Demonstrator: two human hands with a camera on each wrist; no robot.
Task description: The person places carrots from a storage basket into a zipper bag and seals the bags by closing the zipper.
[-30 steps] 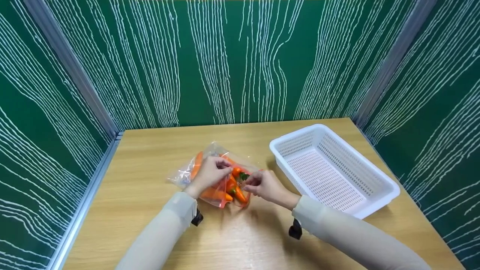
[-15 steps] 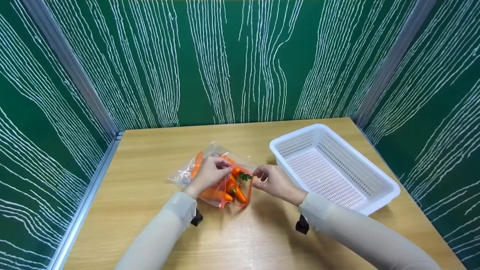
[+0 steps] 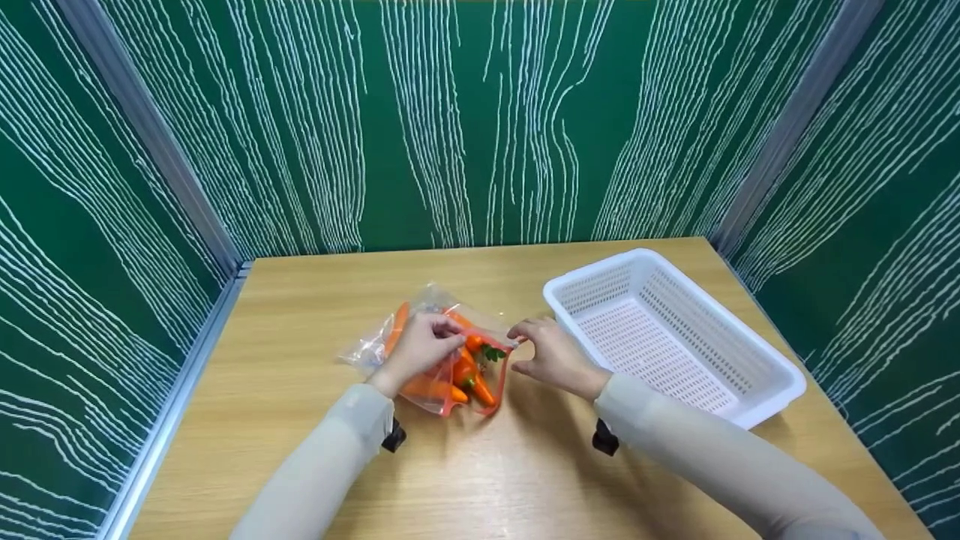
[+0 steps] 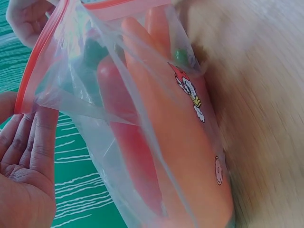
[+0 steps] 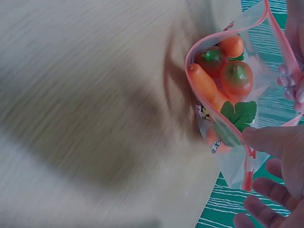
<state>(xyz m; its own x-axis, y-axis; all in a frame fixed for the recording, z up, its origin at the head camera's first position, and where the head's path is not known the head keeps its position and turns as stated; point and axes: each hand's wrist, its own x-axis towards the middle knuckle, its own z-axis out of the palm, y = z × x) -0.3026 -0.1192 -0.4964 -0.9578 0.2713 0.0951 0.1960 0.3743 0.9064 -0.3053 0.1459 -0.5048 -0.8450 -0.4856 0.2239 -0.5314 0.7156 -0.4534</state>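
A clear zip bag (image 3: 439, 301) with an orange-red rim lies on the table, its mouth gaping. Inside show orange carrot-shaped pieces (image 4: 175, 137), a red elongated piece (image 4: 126, 133), a round orange-red vegetable (image 5: 236, 78) and a green leaf (image 5: 239, 115). My left hand (image 3: 421, 346) pinches the rim on the mouth's left side. At the right corner of the mouth is my right hand (image 3: 556, 356); its thumb touches the rim (image 5: 216, 111) near a white slider (image 5: 251, 164). The right fingers are spread and loosely bent, apart from the thumb.
A white perforated plastic basket (image 3: 780, 379) stands on the wooden table (image 3: 315, 300) to the right, close to my right hand and forearm. Green panels (image 3: 480, 150) with white wavy lines enclose the back and sides, with metal posts at the corners.
My right hand has moved from over the mouth to its right corner, and its fingers have spread. The mouth's right edge has shifted right, so the opening is wider. My left hand stays put.
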